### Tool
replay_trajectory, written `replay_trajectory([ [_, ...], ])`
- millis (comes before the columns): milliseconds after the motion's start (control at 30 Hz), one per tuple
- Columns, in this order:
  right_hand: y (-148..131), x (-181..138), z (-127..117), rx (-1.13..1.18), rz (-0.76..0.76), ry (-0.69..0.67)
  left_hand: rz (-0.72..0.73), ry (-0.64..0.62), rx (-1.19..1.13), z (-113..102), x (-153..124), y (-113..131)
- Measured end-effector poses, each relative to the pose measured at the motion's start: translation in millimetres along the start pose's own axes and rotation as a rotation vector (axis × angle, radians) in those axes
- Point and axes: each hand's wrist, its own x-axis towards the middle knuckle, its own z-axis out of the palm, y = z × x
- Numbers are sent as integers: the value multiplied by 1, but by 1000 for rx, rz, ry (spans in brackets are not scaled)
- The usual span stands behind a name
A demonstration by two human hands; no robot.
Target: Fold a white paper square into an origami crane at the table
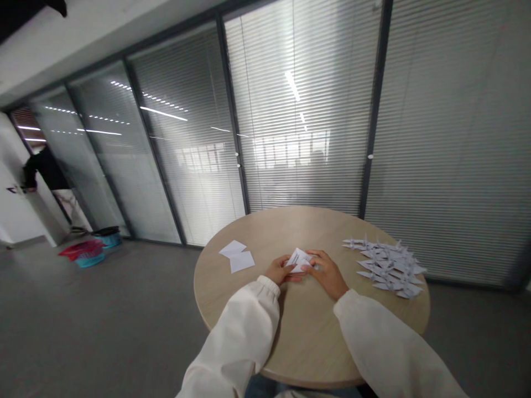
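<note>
Between my two hands is a folded sheet of white paper (pixel 297 258) with some dark print on it, just above the round table. My left hand (pixel 281 270) grips its left edge, thumb on top and fingers partly underneath. On the other side my right hand (pixel 326 271) pinches the right part of the paper, fingers bent over it. To the right lies a spread of several folded paper cranes (pixel 390 268) with pointed tips. Left of my hands are sheets of white paper (pixel 237 256), partly overlapping.
The round wooden table (pixel 315 342) stands before a glass partition with blinds (pixel 302 110). On the floor at left are a blue basket with a red liner (pixel 86 254) and another with a dark liner (pixel 108 236). A person (pixel 52 171) stands by the doorway.
</note>
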Motion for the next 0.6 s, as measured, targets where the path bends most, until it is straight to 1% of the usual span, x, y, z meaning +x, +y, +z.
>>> replay_trajectory([
  [133, -1, 0, -1, 66, 59, -24, -20, -42, 13, 3, -3, 1],
  [300, 0, -1, -3, 33, 105, -11, -46, -78, 55, 7, -4, 2],
  [467, 3, -1, -1, -21, 131, 5, 20, -156, 176, 10, -6, 3],
  [600, 4, 0, -1, -16, 123, 3, 81, -155, 241, 10, -6, -1],
])
